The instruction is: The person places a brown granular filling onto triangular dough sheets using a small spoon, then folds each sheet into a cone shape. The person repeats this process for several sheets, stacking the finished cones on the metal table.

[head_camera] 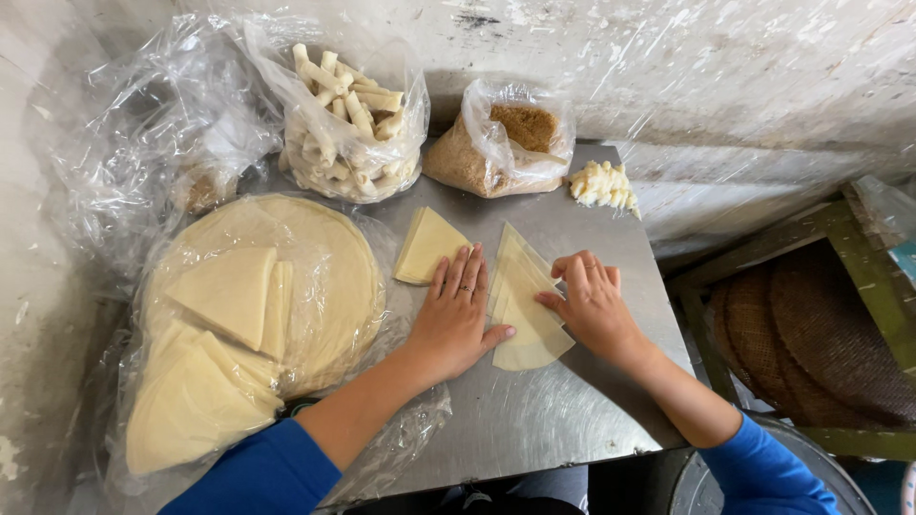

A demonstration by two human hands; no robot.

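Our left hand [455, 319] lies flat and open on the steel table [534, 429], fingers spread, thumb tip touching the left edge of the wedge-shaped wrapper stack [523, 315]. Our right hand [592, 303] rests on the stack's right side, fingers curled onto the top sheet; we can't tell if it's pinching a sheet or just pressing. The stack sits mid-table, between both hands.

Risks as we judge them:
- Sheets look thin; pulling the top one fast could tear it or drag two at once.
- The stack lies free on smooth steel, so sideways push could fan it out.
- The loose single wedge [427, 245], just above our left fingers, could get knocked.

Packaging, no labels or signs visible:
- Clear bag of pale rolled sticks [351, 124], back centre-left, open top.
- Clear bag of brown crumbs [501, 143], back centre, against the wall.
- Crumpled clear plastic [143, 143], back left corner.
- Round wrapper stack [324, 277] on clear film, left, with cut wedges on top.
- Small pale shredded pile [603, 184], unwrapped, back right.
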